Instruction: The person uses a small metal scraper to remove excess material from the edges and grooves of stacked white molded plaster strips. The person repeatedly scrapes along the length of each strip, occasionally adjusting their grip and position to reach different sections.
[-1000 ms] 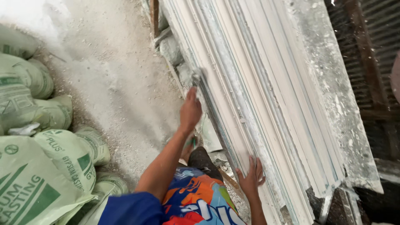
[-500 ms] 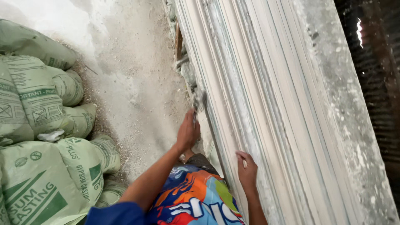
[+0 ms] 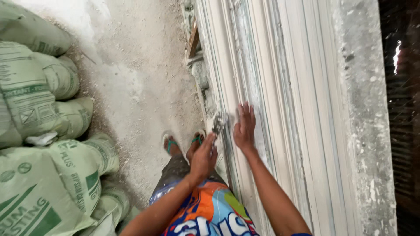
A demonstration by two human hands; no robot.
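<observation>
Your left hand: closed round a small metal scraper, blade at the near edge of the white moulded plaster strips. Your right hand: fingers spread, flat on the moulding, apparently steadying it. Green sacks: stacked far left.

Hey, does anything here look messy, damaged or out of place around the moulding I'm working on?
White powder is spread across the floor beside the stacked green sacks. The long white moulding looks rough and patchy near the right hand, and the ledge is flaked. The left hand holds a small scraper.
</observation>
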